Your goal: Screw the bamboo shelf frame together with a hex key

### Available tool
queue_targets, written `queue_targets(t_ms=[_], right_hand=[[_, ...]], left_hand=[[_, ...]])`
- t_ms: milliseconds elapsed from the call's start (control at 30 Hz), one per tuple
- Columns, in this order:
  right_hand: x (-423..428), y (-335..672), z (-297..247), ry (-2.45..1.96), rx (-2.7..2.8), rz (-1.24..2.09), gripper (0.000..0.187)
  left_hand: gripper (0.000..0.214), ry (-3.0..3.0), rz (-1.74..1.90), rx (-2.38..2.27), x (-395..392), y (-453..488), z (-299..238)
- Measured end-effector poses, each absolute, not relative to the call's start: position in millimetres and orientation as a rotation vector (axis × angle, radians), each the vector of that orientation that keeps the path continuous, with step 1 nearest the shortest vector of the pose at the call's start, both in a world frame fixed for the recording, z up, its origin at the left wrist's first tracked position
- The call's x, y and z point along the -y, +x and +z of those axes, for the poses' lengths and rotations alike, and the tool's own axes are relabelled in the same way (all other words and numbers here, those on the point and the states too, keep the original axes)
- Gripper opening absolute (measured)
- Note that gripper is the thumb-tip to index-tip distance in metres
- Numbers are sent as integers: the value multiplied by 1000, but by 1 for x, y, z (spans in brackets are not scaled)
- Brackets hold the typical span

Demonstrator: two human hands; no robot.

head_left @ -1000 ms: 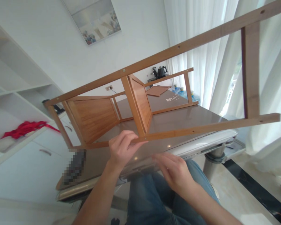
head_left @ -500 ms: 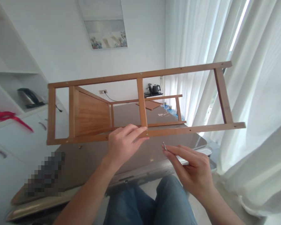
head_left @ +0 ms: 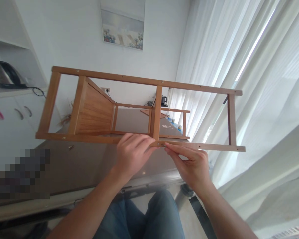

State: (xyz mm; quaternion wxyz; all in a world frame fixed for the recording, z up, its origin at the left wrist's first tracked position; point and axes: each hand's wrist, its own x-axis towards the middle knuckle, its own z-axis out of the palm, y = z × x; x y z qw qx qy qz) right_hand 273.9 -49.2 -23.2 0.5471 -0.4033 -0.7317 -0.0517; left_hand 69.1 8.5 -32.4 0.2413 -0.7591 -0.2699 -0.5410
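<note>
Curtains: white, thin fabric, long soft folds, at the right.
Surface: grey-brown, smooth, faintly glossy.
Wooden frame: honey-brown, resting on its side on the surface; straight, square-edged rails joined by crossbars, with flat panelling of visible grain at the left.
Wall picture: rectangular, pale, flower motifs along the bottom.
Kettle: silver body, black curved handle, on a shelf at the left.
Left hand: closed around the near lower rail, fingers above, thumb below, beside the middle crossbar's joint.
Right hand: thumb and forefinger pinched together at the same rail, on a slim metal piece, mostly hidden.
Brass-coloured bits: on the surface, too small to identify.
Screw head: round, in the rail between both hands' fingertips.
</note>
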Motion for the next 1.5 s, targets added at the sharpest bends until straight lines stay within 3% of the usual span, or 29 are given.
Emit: queue_targets(t_ms=[600,867,1500], right_hand=[[51,266,-18,-981,1821,-143,19],[54,267,-8,-916,1975,-338,24],[51,269,-19,-906,1854,-79,17]], left_hand=[[10,-2095,-1486,739,-7,70,-34],[10,-2120,-1469,741,-5,69,-36],[10,-2141,-1467,754,-2,69,-36]])
